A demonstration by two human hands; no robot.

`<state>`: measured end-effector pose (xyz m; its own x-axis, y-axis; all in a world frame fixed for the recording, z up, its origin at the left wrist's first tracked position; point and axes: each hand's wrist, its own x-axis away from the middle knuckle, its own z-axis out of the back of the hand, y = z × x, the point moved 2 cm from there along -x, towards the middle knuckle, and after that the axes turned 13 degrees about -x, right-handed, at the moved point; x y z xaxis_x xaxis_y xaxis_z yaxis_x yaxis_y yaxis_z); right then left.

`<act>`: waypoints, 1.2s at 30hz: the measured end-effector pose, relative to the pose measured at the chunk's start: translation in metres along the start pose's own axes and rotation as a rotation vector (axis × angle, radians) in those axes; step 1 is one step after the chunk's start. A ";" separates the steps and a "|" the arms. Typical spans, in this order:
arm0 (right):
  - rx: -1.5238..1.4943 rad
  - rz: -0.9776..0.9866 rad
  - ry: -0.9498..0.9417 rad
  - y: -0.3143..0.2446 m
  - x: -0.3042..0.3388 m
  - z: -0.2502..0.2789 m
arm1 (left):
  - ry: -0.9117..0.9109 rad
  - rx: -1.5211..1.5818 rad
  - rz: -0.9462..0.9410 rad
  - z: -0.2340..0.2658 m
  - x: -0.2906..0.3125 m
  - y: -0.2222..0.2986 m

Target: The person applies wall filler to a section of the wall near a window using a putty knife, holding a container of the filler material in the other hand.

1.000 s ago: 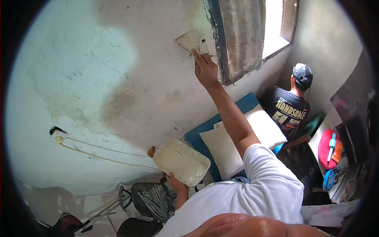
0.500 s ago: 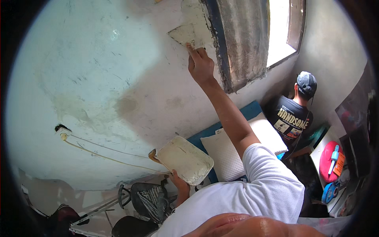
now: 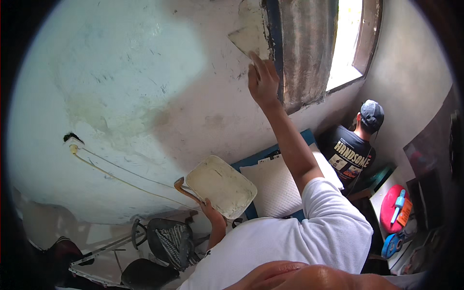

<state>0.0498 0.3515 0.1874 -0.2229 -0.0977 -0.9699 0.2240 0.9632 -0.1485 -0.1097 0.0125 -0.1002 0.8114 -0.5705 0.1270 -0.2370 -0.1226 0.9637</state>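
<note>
High on the wall, my right hand (image 3: 263, 81) is closed on a triangular, putty-smeared scraper (image 3: 245, 40), its blade flat against the wall beside the window frame. The handle is mostly hidden by my fingers. Lower down, my left hand (image 3: 212, 212) grips the edge of a shallow off-white plastic tub (image 3: 221, 186) with whitish residue inside, tilted so its inside shows. A curved brown wooden handle (image 3: 187, 190) sticks out between the tub and the wall, by my left fingers. What it belongs to is hidden.
A cable (image 3: 130, 187) hangs from a hole in the patched wall (image 3: 121, 96). White pillows (image 3: 268, 186) lie below my right arm. Another person in a dark shirt (image 3: 350, 152) is at the right, near a table holding a pink round item (image 3: 391, 208). A dark chair (image 3: 166, 241) stands lower left.
My right hand and the scraper have shifted slightly right in the view, and the tub slightly left and up. The whole view has also moved a little. Both hands keep their hold.
</note>
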 end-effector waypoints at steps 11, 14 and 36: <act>0.081 -0.178 -0.221 0.009 0.076 0.015 | -0.093 0.052 -0.004 0.001 0.012 -0.007; 0.101 -0.199 -0.240 0.019 0.078 0.007 | -0.050 0.058 0.029 -0.002 0.019 0.000; 0.019 -0.124 -0.160 0.032 -0.013 -0.029 | 0.073 -0.047 0.073 -0.009 0.019 0.011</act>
<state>0.0323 0.3910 0.2011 -0.0964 -0.2554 -0.9620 0.2227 0.9365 -0.2709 -0.0923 0.0076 -0.0855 0.8303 -0.5153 0.2122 -0.2729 -0.0440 0.9610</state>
